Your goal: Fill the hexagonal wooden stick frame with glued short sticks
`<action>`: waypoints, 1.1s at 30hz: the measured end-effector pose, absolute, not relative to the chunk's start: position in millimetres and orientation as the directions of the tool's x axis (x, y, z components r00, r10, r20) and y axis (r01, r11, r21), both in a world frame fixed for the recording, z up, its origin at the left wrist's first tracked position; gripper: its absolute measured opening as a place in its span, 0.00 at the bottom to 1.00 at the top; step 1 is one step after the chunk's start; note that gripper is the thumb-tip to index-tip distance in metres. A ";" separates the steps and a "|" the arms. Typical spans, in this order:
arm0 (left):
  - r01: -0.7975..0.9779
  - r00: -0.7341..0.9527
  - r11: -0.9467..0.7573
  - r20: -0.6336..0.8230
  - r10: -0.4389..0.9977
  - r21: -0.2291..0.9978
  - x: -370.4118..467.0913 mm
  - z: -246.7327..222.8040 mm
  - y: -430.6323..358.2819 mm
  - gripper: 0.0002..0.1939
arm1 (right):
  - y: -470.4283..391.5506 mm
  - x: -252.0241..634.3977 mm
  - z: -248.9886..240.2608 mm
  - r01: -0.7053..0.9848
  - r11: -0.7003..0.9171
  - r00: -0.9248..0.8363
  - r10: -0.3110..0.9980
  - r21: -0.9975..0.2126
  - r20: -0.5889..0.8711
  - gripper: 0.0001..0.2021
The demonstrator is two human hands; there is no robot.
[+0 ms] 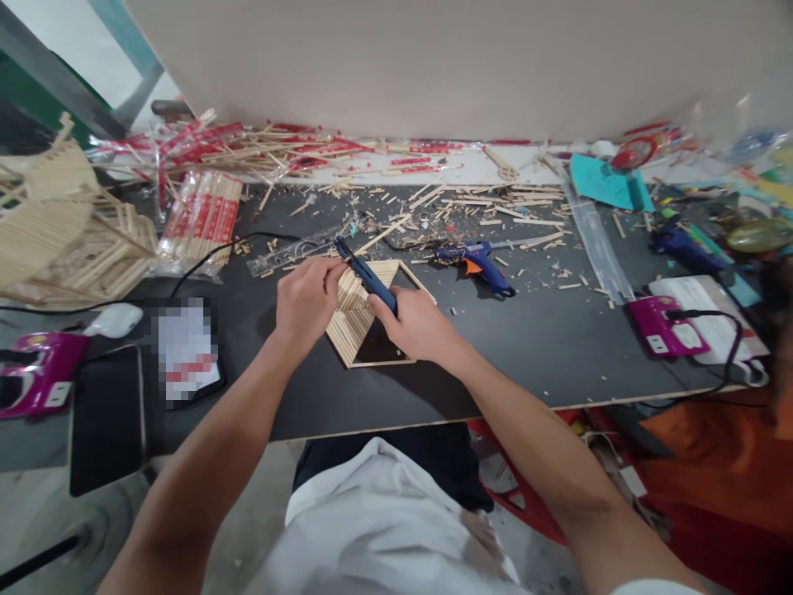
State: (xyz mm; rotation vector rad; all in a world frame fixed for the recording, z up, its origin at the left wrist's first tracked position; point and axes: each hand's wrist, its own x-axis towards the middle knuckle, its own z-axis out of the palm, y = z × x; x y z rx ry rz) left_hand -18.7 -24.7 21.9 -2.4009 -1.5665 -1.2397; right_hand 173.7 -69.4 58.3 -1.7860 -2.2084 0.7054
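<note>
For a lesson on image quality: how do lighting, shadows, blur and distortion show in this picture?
Head view: lighting soft and fairly even, with a faint shadow on the dark tabletop beside the left hand; head view: the orange material at lower right looks soft; head view: forearms appear stretched toward the bottom corners, and pixel blocks cover a phone.
</note>
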 end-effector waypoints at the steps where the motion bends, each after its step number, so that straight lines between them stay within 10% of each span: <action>1: 0.785 0.187 -0.488 0.605 0.774 0.382 -19.3 21.5 -23.9 0.10 | -69.3 173.4 57.6 0.862 0.153 -0.240 0.963 -0.483 -0.123 0.22; 33: 0.739 0.187 -0.507 0.587 0.788 0.445 -21.3 20.2 -19.1 0.09 | -69.8 172.8 49.6 0.886 0.175 -0.227 0.971 -0.429 -0.074 0.26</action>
